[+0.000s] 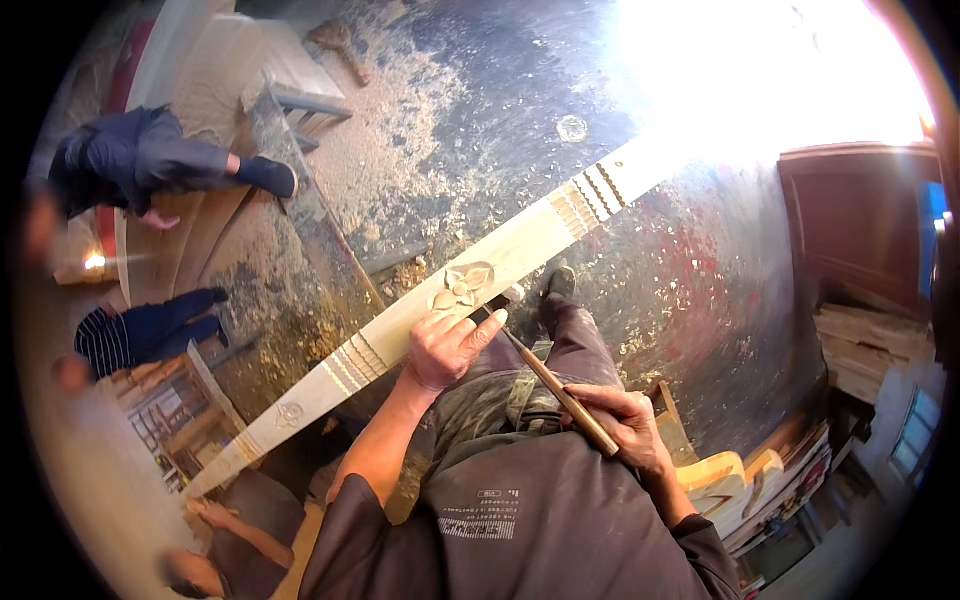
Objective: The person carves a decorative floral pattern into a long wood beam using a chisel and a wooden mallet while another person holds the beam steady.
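Note:
A long pale wooden board point(520, 238) runs diagonally from lower left to upper right, with a carved flower point(463, 287) in relief and bands of notches across it. My left hand point(447, 348) lies curled on the board's near edge, just below the flower; one digit stretches toward the chisel's metal end, and what the curled fingers grip is hidden. In my right hand point(622, 422) is a wood-handled chisel point(555, 383). Its slim blade slants up to the board's edge beside my left hand.
At the lower left a person point(250, 535) has a hand on the board's end. Two more people point(150, 160) are at the left, by large wooden pieces. Chips litter the dark floor point(690, 300). Stacked planks point(870, 350) and a brown cabinet point(850, 230) stand at the right.

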Available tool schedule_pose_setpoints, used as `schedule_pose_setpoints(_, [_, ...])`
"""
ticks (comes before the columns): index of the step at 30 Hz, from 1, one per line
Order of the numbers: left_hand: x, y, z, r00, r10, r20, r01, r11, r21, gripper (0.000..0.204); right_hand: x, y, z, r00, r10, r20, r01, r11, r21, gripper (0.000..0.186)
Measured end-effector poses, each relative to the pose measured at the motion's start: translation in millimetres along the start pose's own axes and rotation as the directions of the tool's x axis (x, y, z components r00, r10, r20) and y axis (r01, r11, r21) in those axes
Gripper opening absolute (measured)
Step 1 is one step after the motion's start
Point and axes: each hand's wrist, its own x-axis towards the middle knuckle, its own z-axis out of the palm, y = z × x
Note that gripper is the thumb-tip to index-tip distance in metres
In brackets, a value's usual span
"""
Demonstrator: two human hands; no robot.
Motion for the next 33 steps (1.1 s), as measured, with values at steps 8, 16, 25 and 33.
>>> schedule_pose_setpoints(8, [0.2, -8.3, -0.7, 1.000, -0.006, 0.008, 0.008, 0.946, -0.323, 0.046, 14.8, 31.8, 86.9, 0.728, -0.670, -0.144, 0.420, 0.603, -0.678, 0.060])
schedule_pose_setpoints(16, [12.3, -25.9, -16.3, 0.967, 0.207, 0.146, -0.123, 0.886, -0.446, 0.041, 26.5, 55.6, 173.4, 0.529, -0.770, -0.357, 0.241, 0.540, -0.807, 0.053])
schedule_pose_setpoints(25, [10.1, -58.8, -31.2, 0.840, 0.497, 0.217, -0.394, 0.834, -0.386, 0.037, 37.8, 67.6, 204.4, 0.552, -0.780, -0.295, 0.202, 0.468, -0.860, 0.049])
schedule_pose_setpoints(33, [9.3, -67.0, -31.5, 0.834, 0.506, 0.220, -0.427, 0.844, -0.325, 0.024, 44.9, 66.2, 210.2, 0.552, -0.799, -0.237, 0.206, 0.406, -0.891, 0.048])
